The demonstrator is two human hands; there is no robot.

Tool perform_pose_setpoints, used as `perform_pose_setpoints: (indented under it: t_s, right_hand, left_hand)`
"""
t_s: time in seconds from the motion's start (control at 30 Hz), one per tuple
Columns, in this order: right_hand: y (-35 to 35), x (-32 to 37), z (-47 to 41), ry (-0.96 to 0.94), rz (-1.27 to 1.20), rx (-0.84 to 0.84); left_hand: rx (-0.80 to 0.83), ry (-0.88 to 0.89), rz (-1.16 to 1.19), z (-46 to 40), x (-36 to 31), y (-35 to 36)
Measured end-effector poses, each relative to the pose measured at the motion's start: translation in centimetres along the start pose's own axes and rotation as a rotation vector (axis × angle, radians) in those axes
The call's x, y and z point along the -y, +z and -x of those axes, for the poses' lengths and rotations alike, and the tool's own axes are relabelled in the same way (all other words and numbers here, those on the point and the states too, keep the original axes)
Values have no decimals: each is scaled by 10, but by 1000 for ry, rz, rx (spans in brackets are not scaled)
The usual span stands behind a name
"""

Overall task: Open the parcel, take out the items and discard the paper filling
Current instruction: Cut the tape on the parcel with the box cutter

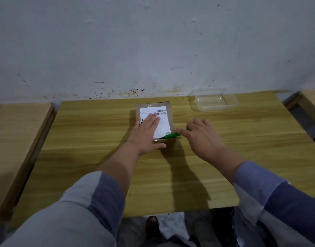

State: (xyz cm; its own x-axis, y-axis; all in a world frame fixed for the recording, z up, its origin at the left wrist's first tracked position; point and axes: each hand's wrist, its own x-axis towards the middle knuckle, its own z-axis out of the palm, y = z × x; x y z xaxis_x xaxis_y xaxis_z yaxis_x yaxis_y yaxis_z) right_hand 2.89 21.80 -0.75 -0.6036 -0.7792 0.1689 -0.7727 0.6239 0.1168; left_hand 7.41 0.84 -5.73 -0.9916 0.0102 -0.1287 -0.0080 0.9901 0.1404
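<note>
Sleeves nearest; left hand [147, 133] flat, open, pinning parcel [155, 120] mid-counter [92, 132]. Right hand [204, 138] at parcel's 3 o'clock, pinching green cutter [171, 135], blade at near edge, aimed toward 9 o'clock.

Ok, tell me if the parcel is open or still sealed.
Still sealed: the parcel lies flat, flaps closed, left hand pressing it, green cutter at its near edge.
</note>
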Motion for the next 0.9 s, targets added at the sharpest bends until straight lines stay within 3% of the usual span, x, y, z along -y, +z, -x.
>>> perform_pose_setpoints:
  t_s: [0.2,0.3,0.4,0.53,0.67,0.77,0.9]
  right_hand:
    - [3,-38,21,77,49,4]
    - [4,-40,29,144,-51,30]
    - [0,-41,33,447,-341,122]
    - [-3,-46,25,905,-967,167]
    - [0,-49,16,1136,-1468,208]
    - [10,-46,4,1148,-1504,201]
    - [17,-37,-12,1147,-1298,125]
  left_hand:
    - [-11,21,-53,-2,0,5]
    - [-16,12,-45,-2,-1,4]
    - [-2,7,-40,0,-3,4]
    - [9,-40,101,-1,-6,0]
    - [-21,-132,249,-13,-8,-10]
    - [-14,-164,239,-25,-8,-15]
    - [26,-164,140,-38,-7,-12]
